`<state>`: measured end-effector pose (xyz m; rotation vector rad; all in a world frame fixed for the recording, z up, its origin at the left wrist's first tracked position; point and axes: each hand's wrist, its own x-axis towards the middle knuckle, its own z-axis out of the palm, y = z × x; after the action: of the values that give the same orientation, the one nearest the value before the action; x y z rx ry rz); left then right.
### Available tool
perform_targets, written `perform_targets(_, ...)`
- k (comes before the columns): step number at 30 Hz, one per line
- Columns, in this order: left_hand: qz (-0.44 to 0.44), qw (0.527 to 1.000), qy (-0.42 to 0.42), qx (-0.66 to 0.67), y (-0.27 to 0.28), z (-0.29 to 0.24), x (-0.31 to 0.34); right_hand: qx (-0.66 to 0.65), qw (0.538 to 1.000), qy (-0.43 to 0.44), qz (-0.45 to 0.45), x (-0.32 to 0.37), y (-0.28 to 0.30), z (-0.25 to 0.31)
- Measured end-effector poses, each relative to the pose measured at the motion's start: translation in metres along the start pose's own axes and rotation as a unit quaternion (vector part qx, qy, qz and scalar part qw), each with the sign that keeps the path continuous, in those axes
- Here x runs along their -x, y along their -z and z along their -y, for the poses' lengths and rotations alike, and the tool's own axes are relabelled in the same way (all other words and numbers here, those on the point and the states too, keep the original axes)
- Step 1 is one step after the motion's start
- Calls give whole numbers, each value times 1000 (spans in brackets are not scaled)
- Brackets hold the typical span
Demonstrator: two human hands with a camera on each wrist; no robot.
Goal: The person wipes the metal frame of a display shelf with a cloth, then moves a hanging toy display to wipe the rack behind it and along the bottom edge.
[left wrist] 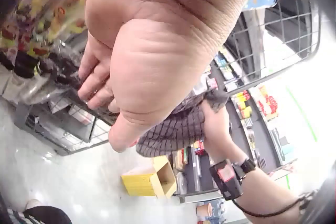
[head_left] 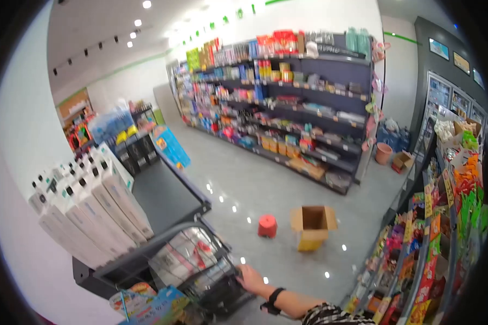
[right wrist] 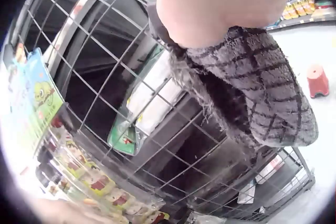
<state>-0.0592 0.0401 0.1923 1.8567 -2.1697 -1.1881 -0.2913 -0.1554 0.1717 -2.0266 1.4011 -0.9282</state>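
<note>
My right hand (head_left: 250, 279) grips a grey plush slipper (right wrist: 273, 87) with a dark grid pattern and a fuzzy opening. In the right wrist view the slipper overlaps a black wire rack (right wrist: 118, 64). My left hand (left wrist: 152, 66) is large in the left wrist view, its thumb extended and its fingers loosely bent, with nothing seen in its grasp. Beyond those fingers are clear-wrapped dark goods (left wrist: 52, 79). At the lower left of the right wrist view, part of the left hand (right wrist: 65, 212) lies close below printed plastic packs (right wrist: 97, 179).
An open yellow carton (head_left: 312, 238) and a red stool (head_left: 267, 226) stand on the floor ahead. White boxes (head_left: 100, 203) crowd the counter at left. Snack racks (head_left: 428, 244) line the right side, and a stocked wall shelf (head_left: 320, 119) spans the back.
</note>
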Motion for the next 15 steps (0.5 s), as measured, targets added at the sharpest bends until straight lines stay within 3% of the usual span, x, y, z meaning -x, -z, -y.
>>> perform_targets(1, -8, 996, 65, -61, 1, 15, 14, -21, 999, -36, 1, 9, 5, -6)
perform_targets(3, -108, 980, 35, -166, -8, 36, 46, -42, 992, -121, -5, 29, 22, -24)
perform_targets(4, -98, 981, 43, -160, -12, 43, 59, -43, 985, -168, -12, 42, 32, -37)
perform_targets(6, -30, 977, 167, -127, -17, 63, 81, -70, 965, -249, -42, 83, 45, -87)
perform_targets(7, -44, 978, 127, -162, -56, 121, 85, -50, 949, -306, -47, 104, 66, -93)
perform_targets(8, -35, 978, 133, -159, -60, 119, 101, -27, 944, -328, -23, 132, 70, -139)
perform_targets(10, -42, 980, 175, -89, -64, 112, 128, 78, 925, -371, -16, 184, 114, -150)
perform_targets(12, -24, 981, 171, -90, -68, 122, 138, 141, 880, -454, -20, 220, 148, -156)
perform_targets(15, 10, 983, 161, -85, -100, 137, 141, 213, 838, -502, -20, 256, 186, -155)
